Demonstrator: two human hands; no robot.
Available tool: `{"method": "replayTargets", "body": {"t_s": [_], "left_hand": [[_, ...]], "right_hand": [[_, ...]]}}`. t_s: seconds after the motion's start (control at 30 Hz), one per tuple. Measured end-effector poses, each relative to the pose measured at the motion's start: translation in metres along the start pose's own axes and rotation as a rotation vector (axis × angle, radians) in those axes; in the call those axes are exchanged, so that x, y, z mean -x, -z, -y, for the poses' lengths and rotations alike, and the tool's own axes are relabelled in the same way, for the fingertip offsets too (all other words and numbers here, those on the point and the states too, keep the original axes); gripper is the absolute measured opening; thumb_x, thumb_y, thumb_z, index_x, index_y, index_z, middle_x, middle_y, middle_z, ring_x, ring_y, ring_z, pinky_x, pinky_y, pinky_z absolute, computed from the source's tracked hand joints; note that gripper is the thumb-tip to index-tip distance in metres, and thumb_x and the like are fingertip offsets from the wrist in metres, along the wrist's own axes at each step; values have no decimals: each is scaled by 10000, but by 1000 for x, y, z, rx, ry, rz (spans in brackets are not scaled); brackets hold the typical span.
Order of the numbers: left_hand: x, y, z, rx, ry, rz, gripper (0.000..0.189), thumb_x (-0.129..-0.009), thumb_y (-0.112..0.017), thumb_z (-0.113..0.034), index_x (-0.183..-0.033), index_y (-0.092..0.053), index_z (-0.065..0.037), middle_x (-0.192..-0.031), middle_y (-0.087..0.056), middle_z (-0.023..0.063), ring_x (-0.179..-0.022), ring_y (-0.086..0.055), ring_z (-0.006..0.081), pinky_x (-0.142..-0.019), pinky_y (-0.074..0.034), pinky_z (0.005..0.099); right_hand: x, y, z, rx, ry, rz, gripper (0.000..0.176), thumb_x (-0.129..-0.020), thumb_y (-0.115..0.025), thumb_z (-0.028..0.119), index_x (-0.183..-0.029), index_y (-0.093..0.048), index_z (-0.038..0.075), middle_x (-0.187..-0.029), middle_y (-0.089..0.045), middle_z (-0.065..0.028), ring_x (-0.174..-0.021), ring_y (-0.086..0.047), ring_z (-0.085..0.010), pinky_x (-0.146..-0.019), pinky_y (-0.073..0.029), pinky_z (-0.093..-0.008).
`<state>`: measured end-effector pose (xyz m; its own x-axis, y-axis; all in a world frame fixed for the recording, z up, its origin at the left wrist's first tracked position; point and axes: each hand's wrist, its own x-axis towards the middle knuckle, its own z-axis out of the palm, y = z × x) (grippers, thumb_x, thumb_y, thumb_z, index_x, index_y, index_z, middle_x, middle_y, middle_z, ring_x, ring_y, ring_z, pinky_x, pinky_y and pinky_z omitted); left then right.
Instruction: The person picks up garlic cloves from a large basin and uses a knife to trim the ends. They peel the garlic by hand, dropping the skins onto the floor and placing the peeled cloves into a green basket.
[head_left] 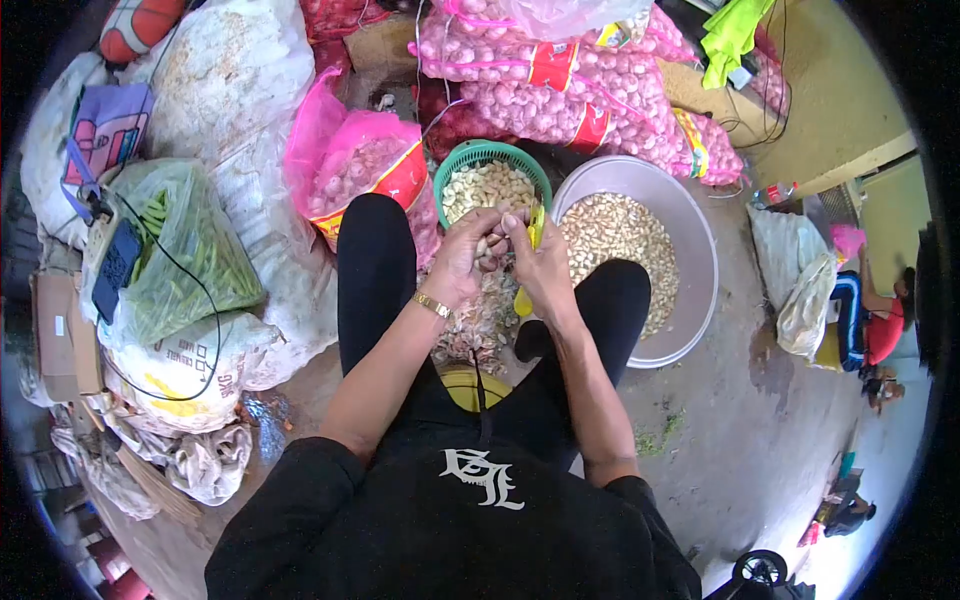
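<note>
My left hand (462,250) is closed around several garlic cloves (489,252), with its fingertips meeting those of the other hand. In my right hand (538,262) is a yellow-handled knife (524,301), its handle showing above and below the fingers; the blade is hidden. Both hands are over a heap of garlic skins (470,325) between my knees. Just beyond them is a green basket (545,180) of pale cloves. To the right, a large grey-white basin (703,270) holds many cloves.
Pink mesh sacks of garlic (630,105) are stacked ahead. An open pink sack (360,165) stands left of the basket. A plastic bag of green vegetables (195,250) rests on white sacks at the left. Other people (885,320) are at the far right.
</note>
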<state>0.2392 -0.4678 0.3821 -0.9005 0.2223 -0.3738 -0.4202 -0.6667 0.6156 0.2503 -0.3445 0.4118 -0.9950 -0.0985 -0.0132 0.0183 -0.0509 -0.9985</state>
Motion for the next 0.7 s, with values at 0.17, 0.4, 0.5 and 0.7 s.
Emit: {"method": "replayTargets", "body": {"t_s": [0.17, 0.4, 0.5, 0.7], "left_hand": [[-17, -6, -5, 92, 6, 67, 184, -916, -680, -257, -979, -625, -93, -713, -548, -57, -594, -523, 33, -396, -311, 150], [-33, -17, -44, -117, -44, 131, 456, -921, -665, -251, -1317, -555, -53, -686, -472, -72, -541, -429, 10, -411, -286, 133], [-45, -13, -59, -88, -38, 132, 392, -923, -665, -237, -1258, -593, -46, -692, -505, -50, -525, -452, 15, -399, -299, 159], [-39, 2, -77, -358, -28, -6, 224, -895, -711, -251, -1000, -700, -53, -667, -555, -47, -529, -466, 14, -429, -313, 168]], "right_hand": [[-22, 16, 16, -299, -173, -6, 199, -941, -657, 272, -1019, -605, 96, -798, -583, 45, -602, -529, -15, -439, -353, -159], [-74, 16, 24, -238, -110, 85, 148, -900, -708, 219, -956, -656, 91, -715, -578, 65, -536, -443, -3, -428, -333, -181], [-94, 18, 24, -283, -232, 132, 149, -899, -709, 224, -929, -650, 90, -731, -595, 52, -532, -459, -11, -423, -346, -185], [-107, 28, 22, -86, -327, 256, 154, -910, -692, 209, -899, -643, 64, -724, -603, 33, -535, -471, -30, -451, -356, -193]]}}
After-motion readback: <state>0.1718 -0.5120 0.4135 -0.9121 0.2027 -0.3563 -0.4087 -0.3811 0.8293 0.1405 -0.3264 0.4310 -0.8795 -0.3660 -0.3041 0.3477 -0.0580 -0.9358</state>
